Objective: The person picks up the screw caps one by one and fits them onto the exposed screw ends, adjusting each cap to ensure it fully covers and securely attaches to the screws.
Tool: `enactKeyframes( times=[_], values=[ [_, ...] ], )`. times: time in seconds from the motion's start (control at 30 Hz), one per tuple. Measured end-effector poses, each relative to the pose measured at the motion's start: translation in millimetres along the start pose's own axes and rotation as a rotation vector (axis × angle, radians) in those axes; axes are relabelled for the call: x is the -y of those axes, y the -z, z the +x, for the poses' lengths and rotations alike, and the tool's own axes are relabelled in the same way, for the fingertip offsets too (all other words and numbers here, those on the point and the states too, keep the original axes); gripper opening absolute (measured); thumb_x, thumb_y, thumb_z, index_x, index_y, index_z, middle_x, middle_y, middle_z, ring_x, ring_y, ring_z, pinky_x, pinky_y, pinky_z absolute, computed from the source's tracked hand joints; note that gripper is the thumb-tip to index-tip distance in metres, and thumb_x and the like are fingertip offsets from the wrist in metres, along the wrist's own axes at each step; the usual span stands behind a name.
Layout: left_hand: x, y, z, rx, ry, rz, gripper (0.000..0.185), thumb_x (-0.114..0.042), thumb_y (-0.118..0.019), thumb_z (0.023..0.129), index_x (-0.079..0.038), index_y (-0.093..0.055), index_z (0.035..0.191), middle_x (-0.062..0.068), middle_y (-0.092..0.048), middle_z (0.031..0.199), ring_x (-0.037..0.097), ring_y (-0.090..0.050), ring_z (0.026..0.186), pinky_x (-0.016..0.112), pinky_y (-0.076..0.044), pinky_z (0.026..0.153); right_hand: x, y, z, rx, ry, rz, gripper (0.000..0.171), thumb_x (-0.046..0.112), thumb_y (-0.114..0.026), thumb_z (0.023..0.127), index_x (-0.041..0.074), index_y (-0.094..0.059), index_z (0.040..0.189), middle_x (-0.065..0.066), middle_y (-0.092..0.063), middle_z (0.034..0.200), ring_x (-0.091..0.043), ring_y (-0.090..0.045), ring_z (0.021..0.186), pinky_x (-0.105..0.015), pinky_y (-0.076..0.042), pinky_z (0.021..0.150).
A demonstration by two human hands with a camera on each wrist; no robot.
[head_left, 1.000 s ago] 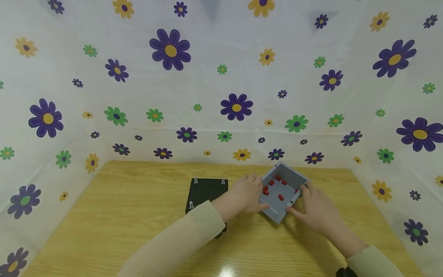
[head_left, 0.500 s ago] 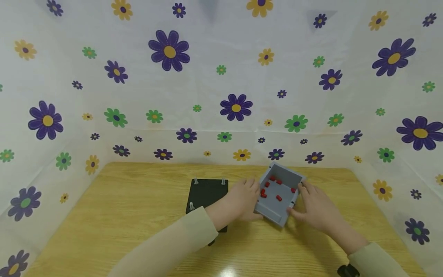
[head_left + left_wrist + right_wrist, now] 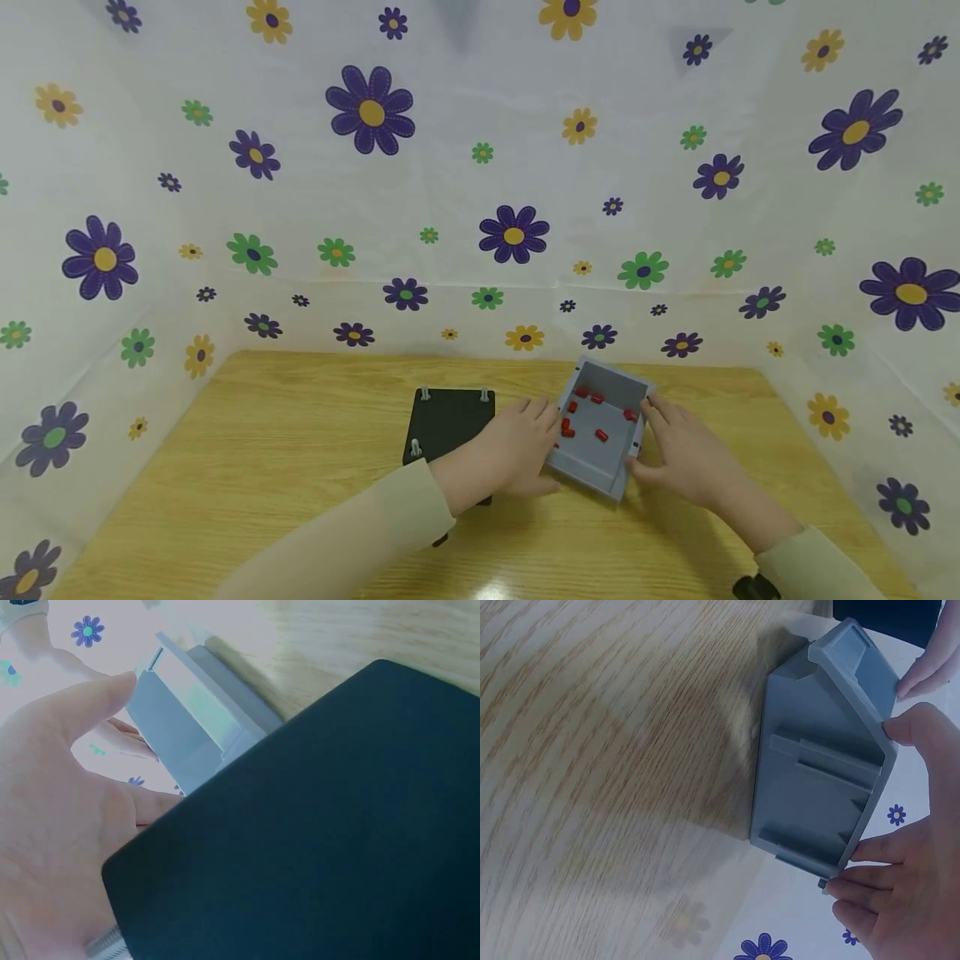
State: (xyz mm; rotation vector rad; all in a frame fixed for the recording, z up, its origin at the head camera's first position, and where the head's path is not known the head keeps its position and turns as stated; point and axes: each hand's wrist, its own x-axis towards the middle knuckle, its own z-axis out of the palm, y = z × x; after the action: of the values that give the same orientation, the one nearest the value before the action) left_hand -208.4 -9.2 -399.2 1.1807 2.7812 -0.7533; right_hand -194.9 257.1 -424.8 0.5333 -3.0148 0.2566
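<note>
Grey tray (image 3: 592, 467) sits on table (image 3: 262, 467), right of black plate (image 3: 446, 417). Left hand (image 3: 517, 446) and right hand (image 3: 686, 454) clamp opposite walls, fingers curled. Looks light, stiff plastic; loose red pieces (image 3: 600, 434) inside — keep level, grip walls.

Grey box (image 3: 600, 446) of smooth matt plastic, moulded ribs showing on its outer wall in the right wrist view, with small glossy red plastic pieces (image 3: 601, 434) lying inside. Black plate (image 3: 442, 421) beside it matt and even, dull like painted board or plastic, with short silvery metal posts (image 3: 424, 392) at its corners. Table (image 3: 285, 467) of light wood-grain finish, smooth and slightly glossy with a bright glare patch at its near edge; backdrop (image 3: 480, 208) of thin white flower-printed sheet, creased and faintly shiny; sleeves (image 3: 375, 525) of soft matt beige cloth.
</note>
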Motion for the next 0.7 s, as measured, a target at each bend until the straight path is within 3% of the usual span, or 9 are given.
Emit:
enactKeyframes(
  times=[0.47,0.7],
  values=[
    [-6.1,-0.7,-20.7,-0.023,-0.03,0.037,0.09,-0.079,-0.046,0.098,-0.018,-0.04,0.165,0.001,-0.038,0.171,0.017,-0.035,0.159,0.035,-0.03,0.131,-3,-1,0,0.007,0.077,-0.016,0.089,0.044,-0.077,0.086,-0.012,-0.05,0.149,-0.033,-0.047,0.158,-0.054,-0.054,0.138,-0.064,-0.048,0.111],
    [-4.3,-0.8,-28.4,-0.036,-0.061,0.005,0.09,-0.078,-0.047,0.099,-0.017,-0.041,0.164,0.003,-0.038,0.171,0.018,-0.035,0.16,0.035,-0.03,0.13,-5,1,0,0.011,0.115,0.014,0.089,0.042,-0.078,0.085,-0.012,-0.05,0.149,-0.032,-0.048,0.158,-0.053,-0.053,0.14,-0.064,-0.047,0.113]
  ],
)
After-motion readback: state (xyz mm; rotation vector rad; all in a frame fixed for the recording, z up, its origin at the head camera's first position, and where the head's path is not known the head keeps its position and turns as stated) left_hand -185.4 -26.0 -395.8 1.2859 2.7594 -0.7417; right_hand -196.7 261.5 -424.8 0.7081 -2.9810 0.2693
